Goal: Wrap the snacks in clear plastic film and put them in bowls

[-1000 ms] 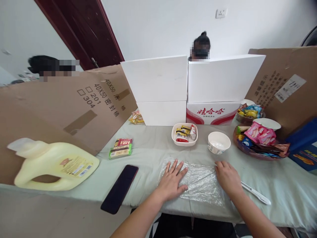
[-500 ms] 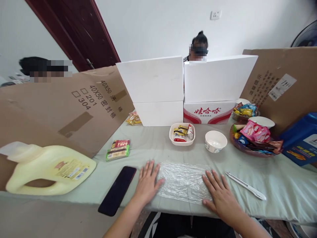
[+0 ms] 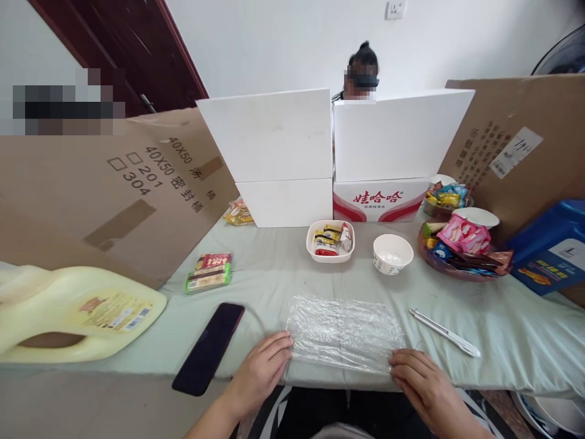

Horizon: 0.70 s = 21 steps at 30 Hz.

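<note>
At the bottom of the frame my left hand [image 3: 260, 373] rests at the near left corner of the clear plastic sheet [image 3: 343, 332], fingers curled loosely with the tips on its edge; I cannot tell whether they pinch it. My right hand [image 3: 423, 384] sits at the near right corner, fingers bent and touching the film's edge the same way. The sheet lies flat and crinkled on the pale green cloth of the bench [image 3: 274, 286], low in the centre of the frame, close to the near rim.

Just left of my left hand lies a dark phone [image 3: 209, 346], angled. To the right of the sheet, a white pen-like tool [image 3: 444, 332] lies slantwise. At far left a yellow jug [image 3: 77, 314] lies on its side. Above the phone is a flat snack packet [image 3: 209, 272].

Past the sheet, mid-frame, stand a white square dish [image 3: 329, 241] holding small wrapped snacks and, beside it to the right, a white bowl [image 3: 392, 253]. At right, a round tray [image 3: 461, 250] is heaped with bright packets, next to a blue box [image 3: 548, 250]. Behind them stand white boxes [image 3: 338, 152] and brown cardboard panels [image 3: 119, 183]; a person's head [image 3: 361, 73] shows above the boxes at top centre.
</note>
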{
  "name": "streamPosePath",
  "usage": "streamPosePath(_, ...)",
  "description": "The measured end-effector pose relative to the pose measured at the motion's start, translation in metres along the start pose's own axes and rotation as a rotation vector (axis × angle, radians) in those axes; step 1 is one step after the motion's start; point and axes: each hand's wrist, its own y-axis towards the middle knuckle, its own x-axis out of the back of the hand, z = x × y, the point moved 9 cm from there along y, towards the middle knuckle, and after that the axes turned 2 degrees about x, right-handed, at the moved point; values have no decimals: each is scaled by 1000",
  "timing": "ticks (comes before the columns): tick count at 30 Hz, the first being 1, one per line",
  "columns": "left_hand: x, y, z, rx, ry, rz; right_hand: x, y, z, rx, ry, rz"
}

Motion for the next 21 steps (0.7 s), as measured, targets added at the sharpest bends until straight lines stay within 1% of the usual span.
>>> streamPosePath(2,2,2,2,42,-41,8,5,3,-2,-28,45,-19)
streamPosePath(5,6,13,11,155,-99,2,8,10,-14,-134,81,-47)
streamPosePath(8,5,33,30,281,-65,-36,7,20,-35,-263,20,-92)
streamPosePath(10,-1,48,43,333,16,-49,4,29,-47,-323,-68,-115)
streamPosePath(13,-15,66,58,363,182,-34,-4,40,-58,-371,-220,-112)
streamPosePath(15,-25,73,63,369,254,-22,-9,44,-63,-391,-306,-91)
streamPosePath(18,-36,74,67,383,305,-21,-16,46,-66,-412,-381,-52)
streamPosePath(21,-37,72,70,401,351,-28,-15,46,-70,-439,-411,-40)
